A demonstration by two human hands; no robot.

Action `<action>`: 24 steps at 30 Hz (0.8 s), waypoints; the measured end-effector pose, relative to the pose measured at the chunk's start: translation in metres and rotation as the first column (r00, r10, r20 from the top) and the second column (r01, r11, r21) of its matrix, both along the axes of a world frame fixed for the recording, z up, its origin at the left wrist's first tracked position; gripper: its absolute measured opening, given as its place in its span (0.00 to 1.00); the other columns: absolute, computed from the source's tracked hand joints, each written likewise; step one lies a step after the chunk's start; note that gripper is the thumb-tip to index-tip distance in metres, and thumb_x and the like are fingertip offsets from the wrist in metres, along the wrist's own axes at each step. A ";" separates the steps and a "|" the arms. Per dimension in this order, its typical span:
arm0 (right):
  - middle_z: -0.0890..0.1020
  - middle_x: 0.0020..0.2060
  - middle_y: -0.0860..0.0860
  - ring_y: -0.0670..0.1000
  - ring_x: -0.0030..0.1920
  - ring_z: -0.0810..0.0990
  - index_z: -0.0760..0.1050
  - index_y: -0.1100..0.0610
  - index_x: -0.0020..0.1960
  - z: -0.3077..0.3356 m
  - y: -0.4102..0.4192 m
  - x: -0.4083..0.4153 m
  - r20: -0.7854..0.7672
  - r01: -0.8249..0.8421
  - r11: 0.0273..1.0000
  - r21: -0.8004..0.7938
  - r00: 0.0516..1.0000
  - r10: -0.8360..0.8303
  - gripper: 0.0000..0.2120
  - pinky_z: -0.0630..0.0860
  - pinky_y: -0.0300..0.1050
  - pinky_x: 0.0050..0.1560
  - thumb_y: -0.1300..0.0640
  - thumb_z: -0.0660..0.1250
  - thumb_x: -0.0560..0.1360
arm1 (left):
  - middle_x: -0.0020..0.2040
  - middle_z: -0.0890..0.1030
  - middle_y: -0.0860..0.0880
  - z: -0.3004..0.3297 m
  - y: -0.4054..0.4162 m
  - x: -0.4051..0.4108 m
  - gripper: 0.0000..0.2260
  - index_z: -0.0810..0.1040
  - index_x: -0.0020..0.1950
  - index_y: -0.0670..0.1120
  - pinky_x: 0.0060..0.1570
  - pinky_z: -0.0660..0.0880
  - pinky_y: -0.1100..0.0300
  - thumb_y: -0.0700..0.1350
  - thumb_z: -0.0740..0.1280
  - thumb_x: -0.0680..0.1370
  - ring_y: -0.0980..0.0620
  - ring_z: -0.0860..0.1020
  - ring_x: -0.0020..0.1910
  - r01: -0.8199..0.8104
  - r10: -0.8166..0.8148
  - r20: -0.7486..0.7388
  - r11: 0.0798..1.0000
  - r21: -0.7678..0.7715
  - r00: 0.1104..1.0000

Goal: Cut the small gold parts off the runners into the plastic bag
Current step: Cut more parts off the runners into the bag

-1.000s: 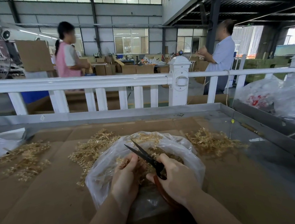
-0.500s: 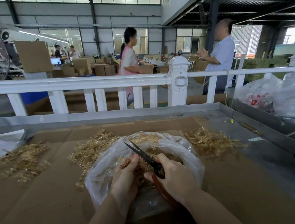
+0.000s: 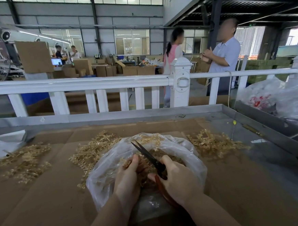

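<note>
A: State the orientation of the scissors (image 3: pixel 149 156).

B: The long axis runs from the near right to the far left. The dark blades point far-left and upward over the mouth of the plastic bag (image 3: pixel 188 152), with the tips slightly apart. The reddish handles lie at the near end, inside the right hand (image 3: pixel 179 179).

A: State the condition of each hand.

B: The fingers of the right hand are curled round the scissor handles. The left hand (image 3: pixel 127 179) reaches into the bag mouth, with its fingers curled on a gold runner (image 3: pixel 130 163) just left of the blades. How many parts it holds cannot be told.

A: Locate the task items.

B: The bag stands open at the near middle of the desk (image 3: pixel 230 186), on brown cardboard, with gold parts inside it. Loose runner piles lie at the far left (image 3: pixel 26 162), behind the bag at the left (image 3: pixel 92 149) and at the far right (image 3: pixel 213 144).

A: List surroundings and obstructions.

B: A metal rim (image 3: pixel 109 116) edges the desk on the far side. A white railing (image 3: pixel 81 84) stands beyond it. The bag film partly hides the left wrist.
</note>
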State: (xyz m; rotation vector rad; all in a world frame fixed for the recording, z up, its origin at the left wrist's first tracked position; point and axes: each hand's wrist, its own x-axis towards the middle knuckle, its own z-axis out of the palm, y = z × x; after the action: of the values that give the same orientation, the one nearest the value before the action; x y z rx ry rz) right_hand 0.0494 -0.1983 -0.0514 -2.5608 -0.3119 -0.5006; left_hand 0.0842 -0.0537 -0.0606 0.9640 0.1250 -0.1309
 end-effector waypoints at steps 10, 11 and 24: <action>0.80 0.44 0.47 0.48 0.47 0.79 0.73 0.51 0.56 -0.013 0.005 0.000 0.134 0.071 0.997 0.042 0.988 -0.076 0.16 0.72 0.35 0.45 0.44 0.66 0.73 | 0.43 0.85 0.39 -0.009 -0.003 0.000 0.12 0.73 0.59 0.36 0.33 0.80 0.58 0.28 0.61 0.77 0.45 0.85 0.41 -0.106 0.108 0.052 0.994 -0.034 0.993; 0.80 0.43 0.47 0.48 0.46 0.79 0.74 0.51 0.55 -0.014 0.005 0.000 0.147 0.077 0.996 0.047 0.986 -0.083 0.14 0.71 0.35 0.43 0.46 0.67 0.73 | 0.44 0.85 0.39 -0.009 -0.005 -0.001 0.12 0.73 0.60 0.37 0.34 0.80 0.57 0.29 0.62 0.77 0.44 0.85 0.42 -0.128 0.129 0.062 0.992 -0.022 0.990; 0.81 0.43 0.47 0.48 0.45 0.79 0.76 0.51 0.55 -0.015 0.004 -0.003 0.186 0.075 0.991 0.109 0.978 -0.095 0.13 0.74 0.36 0.44 0.50 0.71 0.71 | 0.43 0.85 0.42 -0.008 -0.007 -0.005 0.07 0.77 0.55 0.40 0.33 0.80 0.59 0.36 0.60 0.81 0.45 0.85 0.43 -0.157 0.150 0.089 0.985 0.072 0.985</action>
State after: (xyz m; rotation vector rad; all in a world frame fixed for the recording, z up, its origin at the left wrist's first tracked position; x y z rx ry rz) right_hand 0.0461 -0.1943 -0.0666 -2.4401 -0.2379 -0.7771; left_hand 0.0795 -0.0606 -0.0690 1.0330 0.1285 0.0566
